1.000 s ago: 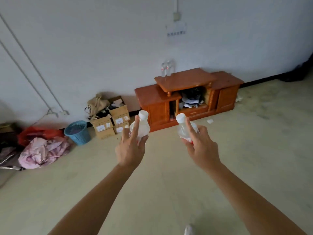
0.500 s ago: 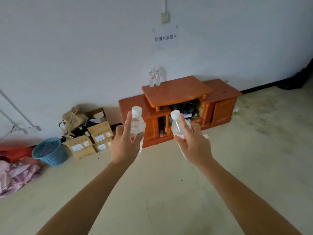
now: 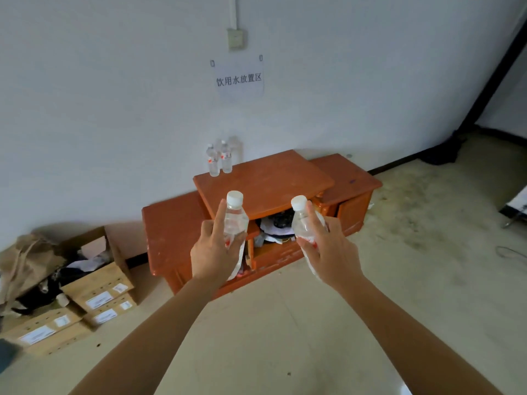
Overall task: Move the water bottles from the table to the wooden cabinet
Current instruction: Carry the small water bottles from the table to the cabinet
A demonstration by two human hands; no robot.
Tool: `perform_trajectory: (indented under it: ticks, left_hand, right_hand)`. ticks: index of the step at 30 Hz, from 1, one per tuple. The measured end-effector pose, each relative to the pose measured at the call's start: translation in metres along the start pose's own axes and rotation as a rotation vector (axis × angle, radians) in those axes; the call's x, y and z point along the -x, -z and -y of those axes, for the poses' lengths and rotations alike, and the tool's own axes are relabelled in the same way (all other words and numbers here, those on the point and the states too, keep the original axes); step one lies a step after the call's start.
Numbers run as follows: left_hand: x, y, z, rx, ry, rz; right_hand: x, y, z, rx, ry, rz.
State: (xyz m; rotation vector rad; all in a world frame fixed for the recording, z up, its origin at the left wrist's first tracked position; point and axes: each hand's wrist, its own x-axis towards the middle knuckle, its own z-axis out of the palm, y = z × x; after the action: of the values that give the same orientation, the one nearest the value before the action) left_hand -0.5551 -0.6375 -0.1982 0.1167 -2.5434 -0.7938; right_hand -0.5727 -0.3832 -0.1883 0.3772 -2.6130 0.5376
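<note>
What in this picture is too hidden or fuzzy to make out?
Head view only:
Covered by palms: lower part of the clear plastic bottle in the left hand, and of the second clear plastic bottle in the right hand.
Too small: print on the two small clear bottles atop the orange-brown wooden cabinet.
Shadowed, partly behind hands: clutter in its open shelf.
Blurred: cardboard box labels.

Both your bare arms reach forward, side by side. Your left hand (image 3: 212,256) grips the left bottle (image 3: 236,220), index finger straight up along it. Your right hand (image 3: 332,252) grips the right bottle (image 3: 299,228) likewise.
</note>
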Motion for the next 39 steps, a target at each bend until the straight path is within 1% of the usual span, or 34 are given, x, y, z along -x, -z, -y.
perform_trajectory:
  ticks: [5, 8, 12, 16, 19, 21, 25, 29, 33, 37, 39]
  left_hand:
    - [-0.097, -0.061, -0.01, 0.053, -0.009, 0.075]
    - [-0.144, -0.108, -0.01, 0.046, -0.022, 0.104]
    - [-0.208, -0.168, -0.016, 0.017, 0.005, 0.135]
    - [-0.28, -0.199, -0.024, -0.025, 0.058, 0.148]
    - [-0.334, -0.217, -0.022, -0.048, 0.09, 0.095]
    - [-0.364, -0.229, -0.015, -0.052, 0.154, 0.067]
    - [-0.395, -0.251, 0.014, -0.057, 0.222, 0.059]
    - [-0.439, -0.282, 0.055, -0.059, 0.34, 0.101]
    - [-0.483, -0.304, 0.099, -0.061, 0.401, 0.16]
    - [-0.533, -0.322, 0.148, -0.062, 0.415, 0.207]
    - [-0.555, -0.331, 0.173, -0.081, 0.45, 0.215]
  right_hand:
    - [-0.073, -0.033, -0.054, 0.023, -0.107, 0.006]
    - [-0.112, -0.062, -0.09, 0.009, -0.126, 0.022]
    - [-0.176, -0.109, -0.143, -0.04, -0.117, 0.042]
    - [-0.257, -0.145, -0.181, -0.068, -0.074, 0.071]
    - [-0.324, -0.167, -0.203, -0.103, -0.035, 0.11]
    - [-0.363, -0.182, -0.211, -0.134, -0.023, 0.158]
    - [-0.417, -0.219, -0.216, -0.196, -0.016, 0.201]
    - [-0.465, -0.276, -0.219, -0.21, 0.006, 0.219]
    - [-0.505, -0.327, -0.21, -0.232, -0.014, 0.251]
    - [-0.553, -0.377, -0.204, -0.237, 0.023, 0.222]
    - [-0.572, -0.402, -0.197, -0.247, -0.023, 0.25]
